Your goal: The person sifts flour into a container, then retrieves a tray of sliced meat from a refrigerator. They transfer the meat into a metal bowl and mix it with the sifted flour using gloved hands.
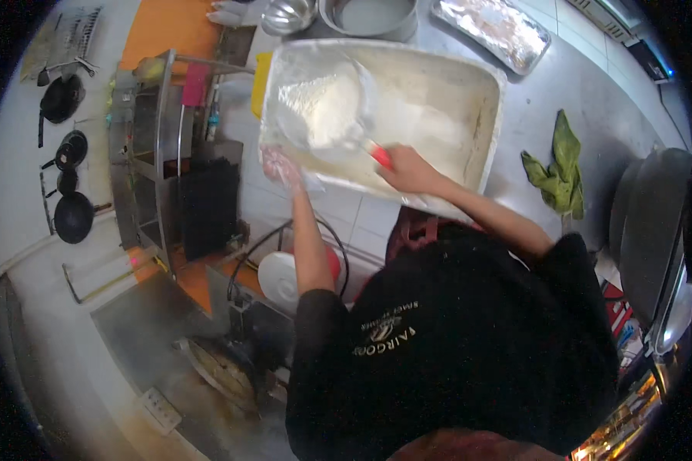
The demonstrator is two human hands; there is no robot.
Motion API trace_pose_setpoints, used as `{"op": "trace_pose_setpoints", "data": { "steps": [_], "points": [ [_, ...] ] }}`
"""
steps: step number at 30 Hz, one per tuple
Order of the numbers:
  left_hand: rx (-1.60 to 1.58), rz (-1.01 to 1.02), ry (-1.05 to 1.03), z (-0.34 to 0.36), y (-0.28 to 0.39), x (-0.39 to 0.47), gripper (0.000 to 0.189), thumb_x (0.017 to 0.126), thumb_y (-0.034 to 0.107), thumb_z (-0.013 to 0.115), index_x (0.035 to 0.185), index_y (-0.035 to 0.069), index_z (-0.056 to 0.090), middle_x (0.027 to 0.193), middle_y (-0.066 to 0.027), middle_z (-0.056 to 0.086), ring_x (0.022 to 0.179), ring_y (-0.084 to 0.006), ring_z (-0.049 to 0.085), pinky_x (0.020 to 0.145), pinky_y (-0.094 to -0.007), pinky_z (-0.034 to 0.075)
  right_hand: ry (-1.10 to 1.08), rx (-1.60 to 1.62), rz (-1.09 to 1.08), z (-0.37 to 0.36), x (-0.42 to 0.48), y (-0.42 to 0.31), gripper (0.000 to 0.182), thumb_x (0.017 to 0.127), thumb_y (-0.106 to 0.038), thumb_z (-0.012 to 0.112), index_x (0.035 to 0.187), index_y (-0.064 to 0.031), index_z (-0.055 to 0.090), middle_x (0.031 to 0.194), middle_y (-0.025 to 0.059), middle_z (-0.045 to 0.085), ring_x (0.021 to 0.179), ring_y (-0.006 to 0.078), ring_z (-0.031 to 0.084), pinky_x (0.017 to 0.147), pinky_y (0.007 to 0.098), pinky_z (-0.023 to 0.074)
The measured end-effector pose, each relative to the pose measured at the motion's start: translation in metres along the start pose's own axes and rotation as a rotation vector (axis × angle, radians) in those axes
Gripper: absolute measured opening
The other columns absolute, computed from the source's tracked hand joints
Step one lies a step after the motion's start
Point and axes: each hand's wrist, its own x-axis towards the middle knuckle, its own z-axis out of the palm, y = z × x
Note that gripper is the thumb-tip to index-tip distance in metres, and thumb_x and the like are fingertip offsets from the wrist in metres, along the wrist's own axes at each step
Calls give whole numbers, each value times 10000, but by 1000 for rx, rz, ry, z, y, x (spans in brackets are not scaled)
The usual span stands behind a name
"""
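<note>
My right hand (409,170) grips the red handle (380,154) of a large round sieve. White, flour-like powder (328,109) fills much of the sieve, and its outline is blurred. Below it is a pale rectangular tub (499,124) with more white powder (409,118) spread over its bottom. What looks like a clear plastic glove covers my left hand (279,165), which is at the tub's near left corner beside the sieve. Blur hides whether those fingers hold the tub's rim or only rest by it.
Behind the tub stand a round metal pan (369,17) and a fluted metal mould (288,14). A foil-covered tray (493,31) lies at the back right. On the steel table (513,98) is a crumpled green cloth (556,170). A metal rack (164,150) stands left.
</note>
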Motion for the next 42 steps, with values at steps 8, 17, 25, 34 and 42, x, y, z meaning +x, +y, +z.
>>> {"op": "trace_pose_setpoints", "data": {
  "steps": [8, 17, 25, 34, 42],
  "points": [
    [-119, -4, 12, 5, 0, 0, 280, 899, 238, 422, 944, -17, 527, 851, -104, 561, 797, -185, 515, 722, -307, 405, -5, -63, 62, 27, 34, 1, 235, 735, -171, 522, 767, 60, 558, 724, 273, 576, 717, 410, 581, 672, 453, 454],
    [-119, 72, 89, 14, -1, 1, 342, 916, 286, 408, 846, -7, 569, 736, -95, 585, 682, -187, 535, 640, -312, 421, 150, -42, -19, 55, 68, 11, 241, 737, -169, 512, 788, 63, 556, 726, 271, 573, 740, 415, 574, 687, 450, 452],
    [-434, -112, 6, 12, -5, -14, 289, 914, 240, 417, 894, -5, 569, 756, -77, 578, 685, -184, 524, 646, -290, 420, 59, -24, 58, 30, 33, -12, 258, 748, -191, 521, 773, 64, 550, 734, 273, 572, 728, 423, 565, 677, 444, 449],
    [-588, -168, 1, -5, 15, 8, 274, 899, 202, 438, 1045, -4, 544, 838, -86, 589, 760, -181, 542, 690, -275, 430, 60, -43, 33, 20, 16, -12, 254, 751, -195, 524, 783, 56, 545, 709, 265, 568, 707, 421, 564, 669, 436, 451],
    [-892, -202, 107, -11, 13, -1, 298, 914, 241, 412, 988, 16, 594, 857, -108, 618, 785, -156, 569, 701, -276, 435, 86, 49, 54, 36, 12, -36, 290, 774, -198, 515, 843, 83, 539, 719, 274, 570, 707, 409, 575, 662, 428, 451]
  ]
}}
